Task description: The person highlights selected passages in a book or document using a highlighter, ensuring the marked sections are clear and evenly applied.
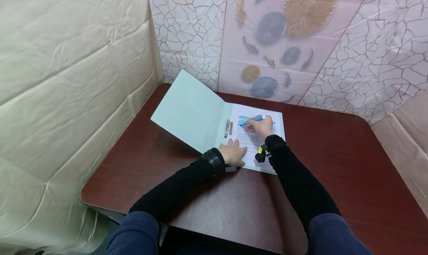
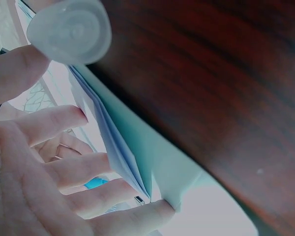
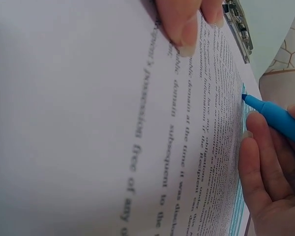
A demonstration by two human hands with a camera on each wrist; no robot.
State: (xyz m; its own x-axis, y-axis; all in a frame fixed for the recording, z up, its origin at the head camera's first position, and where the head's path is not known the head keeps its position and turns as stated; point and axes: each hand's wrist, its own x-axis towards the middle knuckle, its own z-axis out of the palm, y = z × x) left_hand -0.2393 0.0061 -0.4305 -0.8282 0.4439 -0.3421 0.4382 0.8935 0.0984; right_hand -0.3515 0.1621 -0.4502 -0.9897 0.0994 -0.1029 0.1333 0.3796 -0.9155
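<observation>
My right hand (image 1: 262, 127) pinches a blue highlighter (image 3: 280, 118) with a white rear end. Its dark blue tip meets the printed paper (image 1: 249, 147) at the left end of the upper lines. Broad blue strokes (image 1: 245, 118) cover several text lines there. With fingers spread, my left hand (image 1: 232, 153) rests on the lower left of the sheets, by the folder's fold. The sheets lie in a pale green folder (image 1: 192, 110), beside its metal clip (image 1: 228, 128). In the left wrist view, a translucent round plastic piece (image 2: 71, 32) shows close to the left thumb.
The folder's left cover stands tilted up off the dark red-brown table (image 1: 133, 166). A patterned cloth (image 1: 190, 32) hangs behind the table's back edge, and a cream cloth (image 1: 73, 80) hangs along the left side.
</observation>
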